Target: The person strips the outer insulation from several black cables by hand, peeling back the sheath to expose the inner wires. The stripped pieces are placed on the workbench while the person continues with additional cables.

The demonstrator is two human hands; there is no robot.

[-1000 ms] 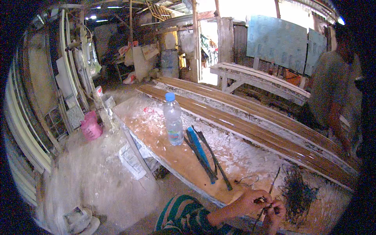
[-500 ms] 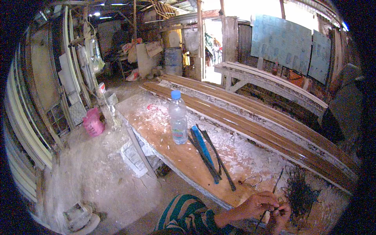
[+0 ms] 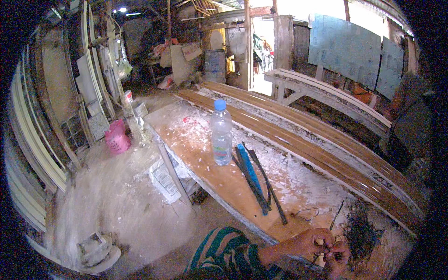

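Note:
My left hand, fingers pinched, meets my right hand low over the workbench's near right part. Between their fingertips is a thin dark strand, mostly covered by the fingers. A slim dark rod slants up just beyond the fingers; whether a hand grips it I cannot tell. Right of my hands lies a tangled heap of thin black strands. Leftward on the bench rest several black strips around a flat blue strip. A clear plastic bottle with a blue cap stands upright beside them.
Long brown varnished boards lie along the far side of the paint-spattered workbench. A person in dark clothing is at the right edge. A pink bag sits on the floor at left, near leaning pale mouldings.
The whole view has shifted slightly, so the bench and bottle appear farther right and a little higher. My hands remain together, with small finger movements around the strand.

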